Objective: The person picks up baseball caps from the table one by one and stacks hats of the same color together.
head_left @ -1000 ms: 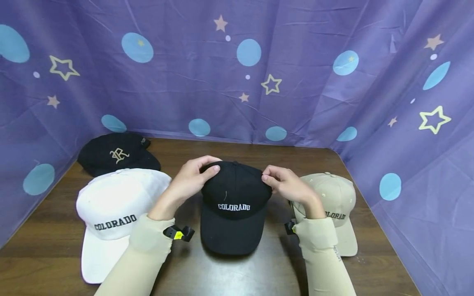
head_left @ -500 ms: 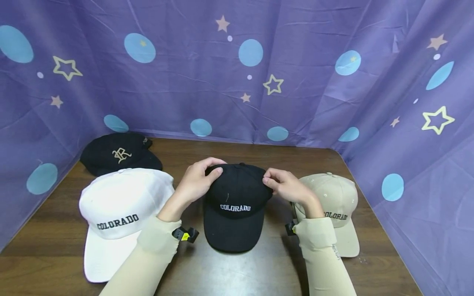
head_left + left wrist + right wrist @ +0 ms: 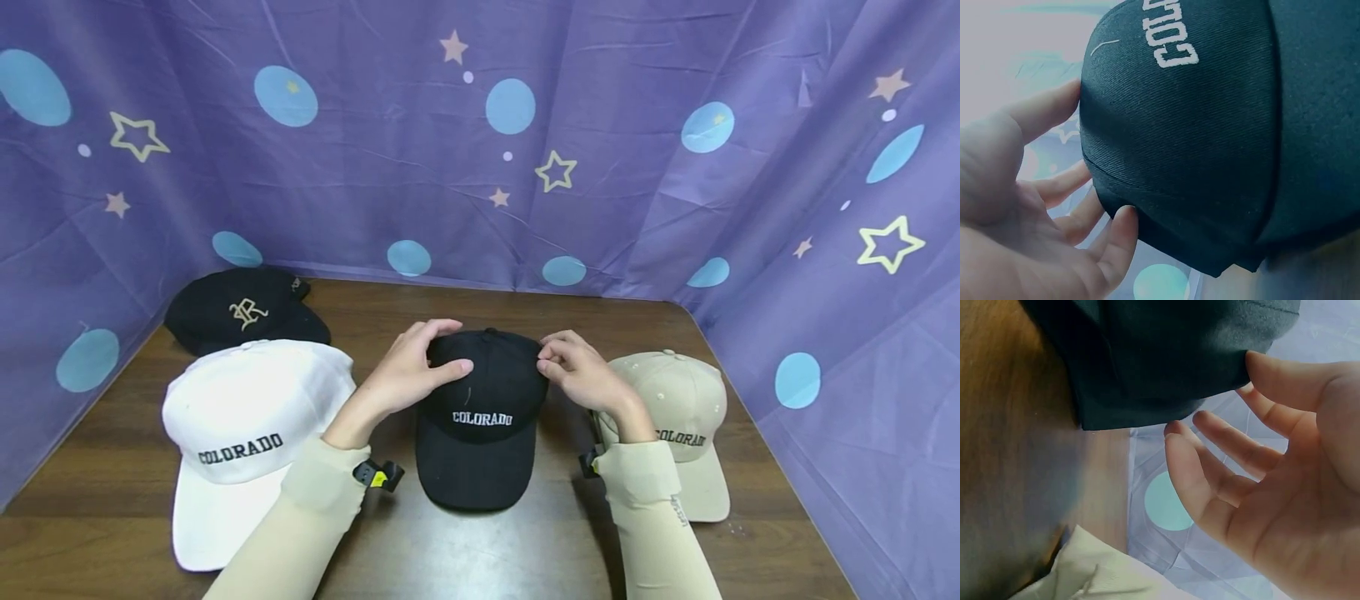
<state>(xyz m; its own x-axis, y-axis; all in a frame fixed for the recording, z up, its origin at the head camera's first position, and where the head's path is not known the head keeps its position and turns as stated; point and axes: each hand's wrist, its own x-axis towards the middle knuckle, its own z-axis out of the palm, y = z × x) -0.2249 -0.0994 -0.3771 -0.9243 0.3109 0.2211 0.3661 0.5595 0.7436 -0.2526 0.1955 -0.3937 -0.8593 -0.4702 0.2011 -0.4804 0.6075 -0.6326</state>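
A black baseball cap with white COLORADO lettering stands on the table, its brim toward me. On its left side my left hand holds the crown, thumb on the front panel and the other fingers around the back. The left wrist view shows this thumb and several fingertips against the dark cloth. At the right side of the crown my right hand pinches the cap's edge lightly between thumb and index finger. In the right wrist view its other fingers are loosely bent, apart from the cloth.
A white COLORADO cap stands at the left, partly behind my left forearm. Behind it lies a black cap with a gold R. To the right stands a beige COLORADO cap. A purple curtain borders the wooden table.
The left hand has shifted slightly right, and its thumb now reaches further across the crown. The black cap has moved a little right in view. The right hand has barely moved.
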